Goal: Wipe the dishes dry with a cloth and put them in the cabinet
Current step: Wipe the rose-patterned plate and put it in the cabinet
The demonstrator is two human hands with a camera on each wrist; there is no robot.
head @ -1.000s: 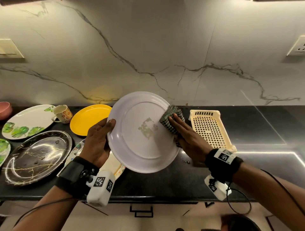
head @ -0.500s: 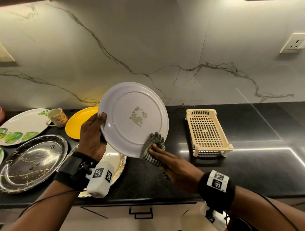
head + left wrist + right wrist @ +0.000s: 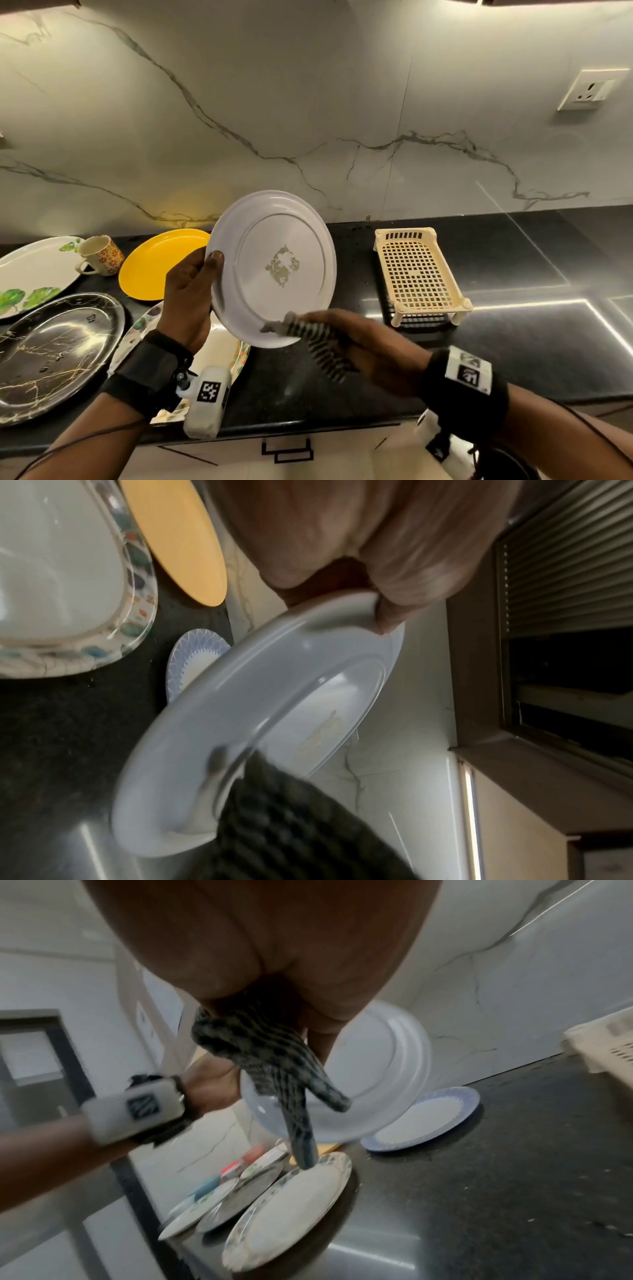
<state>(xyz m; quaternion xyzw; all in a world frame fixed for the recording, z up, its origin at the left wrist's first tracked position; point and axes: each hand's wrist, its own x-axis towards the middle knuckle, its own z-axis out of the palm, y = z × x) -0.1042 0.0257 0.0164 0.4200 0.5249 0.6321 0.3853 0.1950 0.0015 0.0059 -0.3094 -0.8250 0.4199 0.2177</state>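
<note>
Desk (image 3: 513,342): black polished stone, set against a veined marble wall. Carries, from the left:
- leaf-print oval platter (image 3: 30,274)
- floral mug (image 3: 101,255), just beside the platter
- black plate with gold veining (image 3: 51,356), at the front edge
- yellow plate (image 3: 161,263), near the wall
- white plate with speckled coloured rim (image 3: 222,349)
- blue-rimmed plate (image 3: 424,1118)
- cream perforated plastic rack (image 3: 416,274), standing on its legs, well apart to the right

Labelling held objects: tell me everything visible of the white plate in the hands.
The white plate is round and glossy, plastic-looking, with a stepped rim and a worn grey-green mark at the centre of the face toward the camera. It is off the black counter, tilted near upright. The left hand grips its left edge, thumb on the near face; the checked cloth in the right hand touches its lower rim.
</note>
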